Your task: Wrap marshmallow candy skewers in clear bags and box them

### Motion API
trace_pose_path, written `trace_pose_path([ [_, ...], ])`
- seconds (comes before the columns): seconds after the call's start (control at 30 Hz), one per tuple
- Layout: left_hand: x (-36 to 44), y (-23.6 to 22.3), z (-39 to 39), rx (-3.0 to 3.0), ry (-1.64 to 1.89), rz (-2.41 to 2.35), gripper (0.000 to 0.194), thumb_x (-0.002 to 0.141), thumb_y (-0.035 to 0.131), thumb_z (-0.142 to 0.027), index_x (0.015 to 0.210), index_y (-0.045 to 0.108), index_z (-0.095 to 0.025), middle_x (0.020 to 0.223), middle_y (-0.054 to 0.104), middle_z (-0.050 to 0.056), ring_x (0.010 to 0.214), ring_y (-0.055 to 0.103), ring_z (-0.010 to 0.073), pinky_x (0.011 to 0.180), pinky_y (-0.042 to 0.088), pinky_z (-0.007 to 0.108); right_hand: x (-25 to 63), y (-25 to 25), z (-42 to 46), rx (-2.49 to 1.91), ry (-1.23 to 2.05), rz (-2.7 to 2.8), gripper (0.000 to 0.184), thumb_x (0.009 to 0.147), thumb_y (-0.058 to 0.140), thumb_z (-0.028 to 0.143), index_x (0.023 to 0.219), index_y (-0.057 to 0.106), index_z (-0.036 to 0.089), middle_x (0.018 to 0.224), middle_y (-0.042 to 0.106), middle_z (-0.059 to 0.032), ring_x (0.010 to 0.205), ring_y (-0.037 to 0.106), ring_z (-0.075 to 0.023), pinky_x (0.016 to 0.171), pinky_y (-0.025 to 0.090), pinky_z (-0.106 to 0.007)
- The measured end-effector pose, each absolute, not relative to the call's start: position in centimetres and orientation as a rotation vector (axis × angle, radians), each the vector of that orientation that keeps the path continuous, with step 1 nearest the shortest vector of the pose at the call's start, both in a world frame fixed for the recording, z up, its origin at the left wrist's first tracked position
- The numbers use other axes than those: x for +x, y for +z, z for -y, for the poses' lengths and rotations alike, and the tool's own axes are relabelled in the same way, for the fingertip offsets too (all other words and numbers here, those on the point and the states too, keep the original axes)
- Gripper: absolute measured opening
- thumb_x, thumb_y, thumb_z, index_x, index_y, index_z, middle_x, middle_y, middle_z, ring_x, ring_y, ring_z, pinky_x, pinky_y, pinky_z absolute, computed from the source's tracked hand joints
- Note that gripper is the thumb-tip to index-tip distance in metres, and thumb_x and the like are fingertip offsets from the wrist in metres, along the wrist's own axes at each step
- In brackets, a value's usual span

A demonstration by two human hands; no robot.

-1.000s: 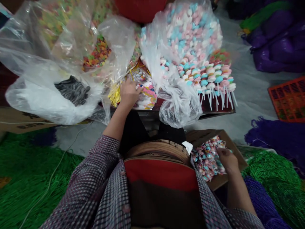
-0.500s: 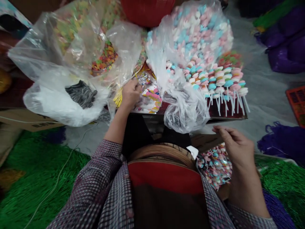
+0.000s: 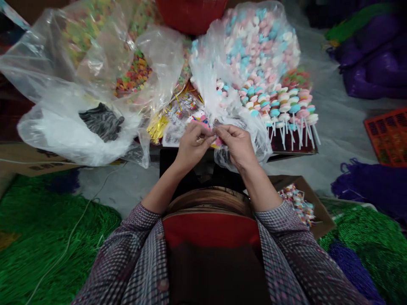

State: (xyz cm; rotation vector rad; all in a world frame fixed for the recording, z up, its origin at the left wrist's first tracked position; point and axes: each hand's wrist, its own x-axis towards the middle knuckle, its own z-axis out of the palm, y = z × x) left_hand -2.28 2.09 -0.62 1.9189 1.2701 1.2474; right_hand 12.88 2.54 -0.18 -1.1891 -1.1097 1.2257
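Observation:
My left hand (image 3: 193,144) and my right hand (image 3: 237,142) meet over the near edge of the table, fingertips pinched close together. Between them is what looks like a small printed plastic bag (image 3: 218,142), mostly covered by the fingers; a pink and yellow patch shows below the thumbs. Just beyond my hands lie more printed plastic bags (image 3: 199,116). A bunch of yellow twist ties (image 3: 157,128) rests left of them. Marshmallow candy sticks (image 3: 294,108) lie in a row to the right, their white sticks pointing toward me.
A large clear bag of pink, blue and white marshmallows (image 3: 260,42) stands at the back right. Bags of gummy candy (image 3: 135,74) fill the back left, behind a dark crumpled bundle (image 3: 101,122). A cardboard box (image 3: 321,212) of wrapped candy sits by my right side.
My left hand has moved right from beside the twist ties. My right hand has come up from the right side over the table, and the two now meet.

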Motion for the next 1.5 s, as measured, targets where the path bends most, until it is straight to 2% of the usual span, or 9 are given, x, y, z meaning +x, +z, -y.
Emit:
trace_pose_path([
  [0.2,-3.4,-0.5,-2.9,1.753,1.092,-1.248,0.041,0.092,0.067,-0.055,0.118,0.066,-0.023,0.123,0.071,0.010,0.112,0.065,0.0215,0.092,0.053,0.036,14.5,0.2,-1.6,-1.176,1.238,1.169,0.035,0.081,0.078,0.057,0.081,0.076,0.022,0.076,0.071,0.0004,0.071,0.062,-0.0140,0.075,0.054,-0.031],
  [0.4,-3.7,-0.7,-3.2,1.475,0.891,-0.983,0.038,0.084,0.074,-0.056,0.077,0.068,-0.020,0.072,0.068,0.001,0.068,0.059,0.0141,0.070,0.049,0.030,16.6,1.1,-1.8,-1.169,1.298,1.153,0.034,0.077,0.082,0.055,0.084,0.077,0.022,0.081,0.073,0.0000,0.073,0.063,-0.0134,0.070,0.053,-0.027],
  [0.57,-3.8,-1.1,-3.1,1.614,0.947,-1.126,0.034,0.087,0.073,-0.051,0.077,0.067,-0.020,0.074,0.070,0.000,0.070,0.060,0.0137,0.070,0.047,0.029,17.0,0.4,-1.6,-1.140,1.381,1.150,0.043,0.068,0.090,0.048,0.103,0.077,0.026,0.091,0.075,0.0009,0.077,0.064,-0.0129,0.070,0.053,-0.027],
  [0.7,-3.8,-0.9,-3.0,1.679,0.928,-1.153,0.036,0.092,0.066,-0.052,0.074,0.064,-0.021,0.068,0.063,-0.001,0.067,0.055,0.0139,0.067,0.042,0.029,16.1,-0.9,-1.3,-1.233,1.241,1.100,0.035,0.071,0.086,0.053,0.080,0.073,0.022,0.072,0.067,0.0030,0.063,0.054,-0.0105,0.061,0.046,-0.026],
  [0.83,-3.5,-0.6,-3.0,1.736,0.947,-1.175,0.053,0.097,0.054,-0.062,0.061,0.048,-0.023,0.059,0.045,-0.003,0.060,0.041,0.0138,0.061,0.033,0.031,15.6,-1.7,-0.9,-1.334,1.109,1.136,0.053,0.079,0.074,0.070,0.061,0.056,0.023,0.055,0.048,0.0059,0.050,0.040,-0.0088,0.050,0.035,-0.025],
  [0.93,-3.1,-0.4,-3.0,1.755,0.954,-1.180,0.062,0.096,0.047,-0.072,0.059,0.040,-0.023,0.058,0.040,-0.003,0.059,0.038,0.0138,0.058,0.030,0.032,15.6,-1.6,-0.7,-1.364,1.057,1.172,0.061,0.084,0.063,0.077,0.059,0.048,0.024,0.054,0.041,0.0060,0.051,0.040,-0.0093,0.051,0.036,-0.026],
  [1.13,-2.7,-0.2,-2.7,1.616,0.898,-1.131,0.055,0.091,0.055,-0.072,0.065,0.053,-0.023,0.051,0.051,-0.004,0.049,0.045,0.0119,0.052,0.036,0.029,15.6,-0.6,-1.0,-1.226,1.245,1.126,0.047,0.068,0.084,0.064,0.085,0.065,0.024,0.067,0.059,0.0067,0.055,0.051,-0.0094,0.055,0.045,-0.024],
  [1.3,-2.9,-0.4,-2.6,1.263,0.811,-0.998,0.048,0.072,0.079,-0.068,0.079,0.060,-0.025,0.055,0.052,-0.007,0.040,0.042,0.0090,0.040,0.031,0.025,15.5,-0.1,-0.8,-1.398,1.097,1.118,0.045,0.075,0.074,0.066,0.069,0.060,0.024,0.051,0.050,0.0071,0.046,0.044,-0.0104,0.049,0.036,-0.025],
  [1.5,-2.9,-0.7,-2.6,1.342,0.843,-1.078,0.057,0.085,0.063,-0.074,0.064,0.062,-0.021,0.050,0.053,-0.002,0.046,0.046,0.0106,0.048,0.036,0.026,15.8,0.6,-0.5,-1.405,0.883,1.261,0.065,0.085,0.054,0.078,0.052,0.042,0.023,0.049,0.038,0.0044,0.053,0.037,-0.0112,0.055,0.033,-0.027],
])
